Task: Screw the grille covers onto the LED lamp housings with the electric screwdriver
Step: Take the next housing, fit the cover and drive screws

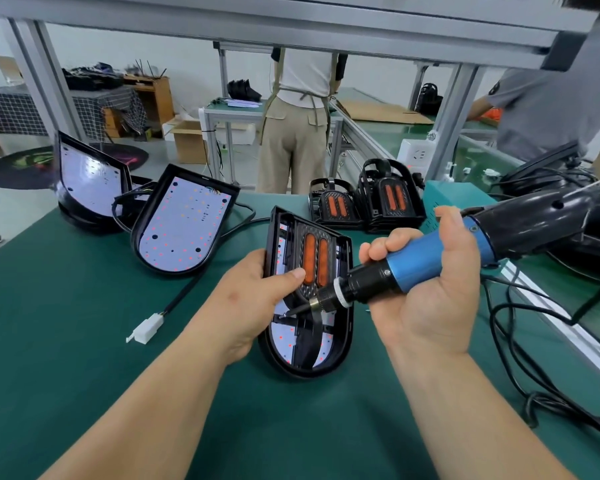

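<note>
1. The LED lamp housing lay flat on the green worktop directly before the person, with a grille cover seated inside it, orange strips upward.
2. The left hand gripped the housing's left edge while its thumb pressed on the cover, probably to keep the cover seated and stop the housing twisting under the driver.
3. The right hand was wrapped round the blue barrel of the electric screwdriver, held slanted so that its bit met a point just below the cover's lower end. Whether a screw sat there could not be told.
4. Two uncovered housings waited to the left, and spare grille covers were stacked behind, seemingly queued within reach.
</note>
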The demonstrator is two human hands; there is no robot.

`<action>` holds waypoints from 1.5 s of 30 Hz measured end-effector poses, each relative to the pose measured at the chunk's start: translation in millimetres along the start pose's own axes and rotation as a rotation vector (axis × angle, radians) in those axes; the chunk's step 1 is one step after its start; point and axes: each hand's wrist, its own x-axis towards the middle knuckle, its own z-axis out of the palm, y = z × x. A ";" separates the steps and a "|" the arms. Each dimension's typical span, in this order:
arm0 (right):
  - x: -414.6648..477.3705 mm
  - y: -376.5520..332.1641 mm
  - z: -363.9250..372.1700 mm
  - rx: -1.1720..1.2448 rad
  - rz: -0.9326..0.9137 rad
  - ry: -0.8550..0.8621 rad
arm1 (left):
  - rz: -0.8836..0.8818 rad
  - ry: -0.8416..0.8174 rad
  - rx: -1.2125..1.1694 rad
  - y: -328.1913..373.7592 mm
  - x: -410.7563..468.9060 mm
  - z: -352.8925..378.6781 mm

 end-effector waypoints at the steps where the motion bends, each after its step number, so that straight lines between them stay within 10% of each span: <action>1: 0.1 -0.1 -0.4 0.000 -0.002 0.001 | -0.002 0.003 -0.004 -0.3 0.0 0.1; 45: -4.5 1.0 3.9 -0.015 -0.008 -0.057 | -0.021 0.095 -0.002 -4.4 3.1 4.3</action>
